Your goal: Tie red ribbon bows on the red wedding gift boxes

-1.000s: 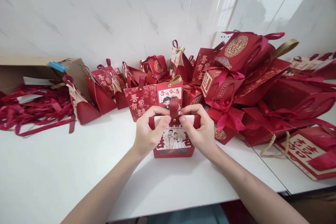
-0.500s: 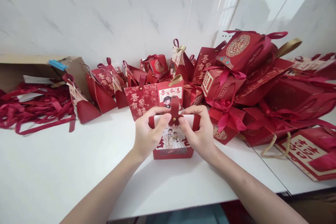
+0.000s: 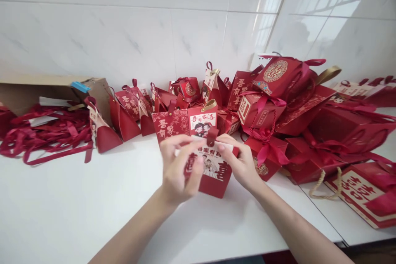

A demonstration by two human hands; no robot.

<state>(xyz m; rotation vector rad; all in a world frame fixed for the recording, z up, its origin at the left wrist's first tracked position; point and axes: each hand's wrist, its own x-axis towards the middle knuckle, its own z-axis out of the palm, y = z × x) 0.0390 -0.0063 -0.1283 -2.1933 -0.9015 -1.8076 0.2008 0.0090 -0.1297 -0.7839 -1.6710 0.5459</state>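
A red wedding favour box [image 3: 213,185] with a cartoon bride and groom on its white front is tilted over the table. Its dark red strap loop [image 3: 212,136] stands at the top edge. My right hand [image 3: 239,159] grips the upper right corner, thumb on the front and fingers behind. My left hand [image 3: 181,167] is in front of the upper left side, slightly blurred, its thumb and fingers apart. It covers part of the printed front; whether its fingertips touch the box I cannot tell. Right behind stand two flat-faced red boxes, one with gold lettering [image 3: 171,123], one with a cartoon couple [image 3: 202,126].
On the left, a cardboard carton [image 3: 97,90] lies beside a heap of dark red ribbons [image 3: 62,132]. Several triangular red boxes [image 3: 125,119] line the tiled wall [image 3: 123,33]. A tall pile of red gift boxes [image 3: 278,86] fills the right of the white table [image 3: 93,202].
My left hand has come off the box's top left edge, its fingers moving in front. The box has turned and tilted in my right hand. The view has tipped up slightly.
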